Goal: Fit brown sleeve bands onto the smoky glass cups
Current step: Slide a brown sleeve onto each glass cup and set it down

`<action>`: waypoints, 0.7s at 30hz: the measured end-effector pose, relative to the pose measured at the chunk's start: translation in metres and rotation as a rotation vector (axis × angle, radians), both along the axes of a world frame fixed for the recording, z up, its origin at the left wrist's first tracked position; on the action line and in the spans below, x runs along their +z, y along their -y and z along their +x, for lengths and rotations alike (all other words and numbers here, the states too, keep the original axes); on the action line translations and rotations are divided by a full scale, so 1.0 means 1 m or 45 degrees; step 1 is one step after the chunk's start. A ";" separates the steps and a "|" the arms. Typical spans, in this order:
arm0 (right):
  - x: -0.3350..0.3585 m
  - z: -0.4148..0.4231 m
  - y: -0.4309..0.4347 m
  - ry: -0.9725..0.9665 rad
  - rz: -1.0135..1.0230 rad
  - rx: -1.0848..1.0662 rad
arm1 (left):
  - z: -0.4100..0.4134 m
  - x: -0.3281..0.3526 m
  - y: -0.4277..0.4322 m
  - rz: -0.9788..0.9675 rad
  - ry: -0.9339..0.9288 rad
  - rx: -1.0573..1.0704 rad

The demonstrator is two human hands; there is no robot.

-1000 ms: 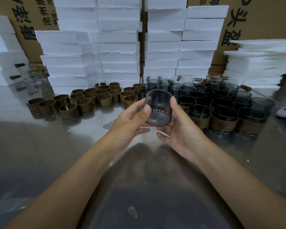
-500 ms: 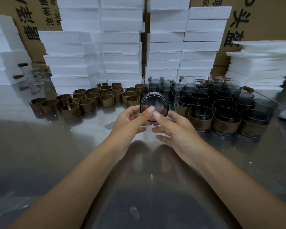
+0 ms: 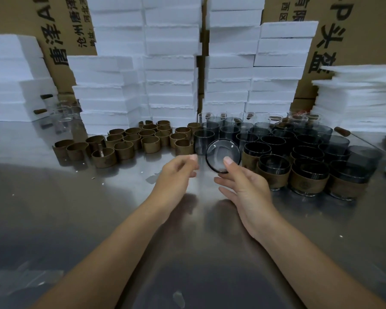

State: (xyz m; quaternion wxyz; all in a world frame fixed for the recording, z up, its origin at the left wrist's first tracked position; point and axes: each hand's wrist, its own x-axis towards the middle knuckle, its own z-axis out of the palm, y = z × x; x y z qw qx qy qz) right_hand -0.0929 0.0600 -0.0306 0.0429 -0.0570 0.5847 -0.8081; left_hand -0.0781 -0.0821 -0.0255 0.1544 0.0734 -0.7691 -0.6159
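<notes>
While the right hand (image 3: 245, 190) grasps a round smoky grey glass cup (image 3: 218, 150), the cup lies tipped on its side in the air above the table, its thick circular base turned toward the camera. The thumb (image 3: 228, 162) presses on the lower part of that base and the other fingers curl underneath and behind the wall. The cup in this grip carries no band. Just to the left of the grip, the left hand (image 3: 176, 172) hangs with loosely curled fingers, holds nothing, and its fingertips stand slightly apart from the cup's rim. Further left of the grip, and a little beyond it, a cluster of loose brown split sleeve bands (image 3: 129, 141) stands on the shiny grey metal table (image 3: 54, 208). Directly behind the grip stand bare smoky glass cups (image 3: 230, 131) in rows, and to its right sit smoky cups already wearing brown bands (image 3: 308, 181) round their lower halves. Far behind the grip rise stacks of white foam blocks (image 3: 169, 63), with printed brown cardboard cartons (image 3: 354, 30) behind them, and well off to the left a few clear glasses (image 3: 62, 114) stand near the foam.
</notes>
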 end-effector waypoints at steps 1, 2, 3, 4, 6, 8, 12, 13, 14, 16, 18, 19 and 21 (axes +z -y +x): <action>-0.001 -0.001 0.001 0.009 -0.027 -0.026 | -0.005 0.000 0.003 -0.094 -0.023 0.072; -0.002 -0.002 0.001 0.017 -0.053 -0.046 | -0.011 0.000 0.007 -0.194 -0.035 0.115; -0.003 -0.004 0.002 0.021 -0.071 -0.057 | -0.019 0.000 0.011 -0.312 -0.037 0.124; -0.004 -0.005 0.002 0.027 -0.081 -0.057 | -0.029 0.001 0.015 -0.445 -0.028 0.114; -0.005 -0.007 0.003 0.047 -0.094 -0.047 | -0.049 0.002 0.024 -0.679 -0.018 0.105; -0.007 -0.009 0.003 0.055 -0.100 -0.035 | -0.068 0.002 0.029 -0.825 -0.021 0.107; -0.008 -0.012 0.002 0.055 -0.109 -0.032 | -0.099 -0.005 0.031 -0.972 0.099 0.133; -0.008 -0.012 0.002 0.052 -0.107 -0.028 | -0.103 -0.006 0.031 -0.974 0.123 0.130; -0.009 -0.013 0.002 0.048 -0.102 -0.023 | -0.107 -0.008 0.031 -0.975 0.123 0.128; -0.010 -0.013 0.002 0.043 -0.091 -0.016 | -0.111 -0.012 0.034 -0.984 0.093 0.160; -0.010 -0.012 0.003 0.040 -0.088 -0.014 | -0.109 -0.014 0.037 -0.964 0.056 0.215; -0.010 -0.012 0.003 0.040 -0.090 -0.016 | -0.105 -0.014 0.039 -0.947 0.044 0.237; -0.010 -0.012 0.004 0.042 -0.088 -0.022 | -0.098 -0.013 0.043 -0.950 -0.003 0.264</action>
